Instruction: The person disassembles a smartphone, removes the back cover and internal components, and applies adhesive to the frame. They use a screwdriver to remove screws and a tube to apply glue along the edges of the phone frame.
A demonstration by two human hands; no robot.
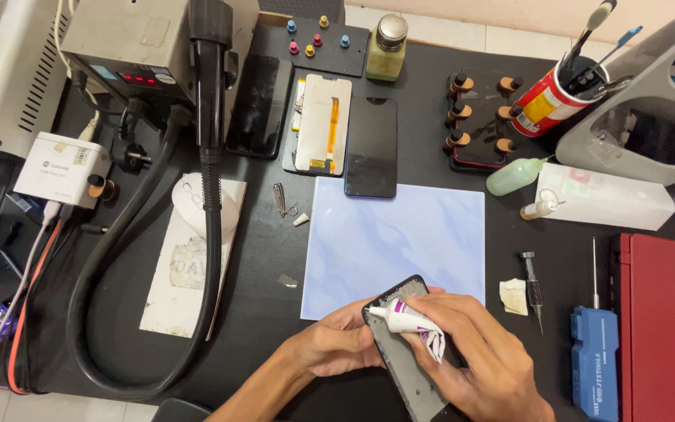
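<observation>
My left hand [336,344] grips the left edge of a dark phone frame [409,373], held tilted over the near edge of a pale blue tile [400,234]. My right hand [474,352] pinches a small white glue tube [408,318] with a purple-patterned body, its nozzle pointing left at the frame's upper left edge. The frame's lower part is hidden under my right hand.
A black phone [370,147] and a display panel with an orange flex cable [322,123] lie behind the tile. At left are a hot-air station [130,47] and its thick black hose [111,258]. A red case [666,328], blue screwdriver holder [594,359] and squeeze bottles [513,176] lie at right.
</observation>
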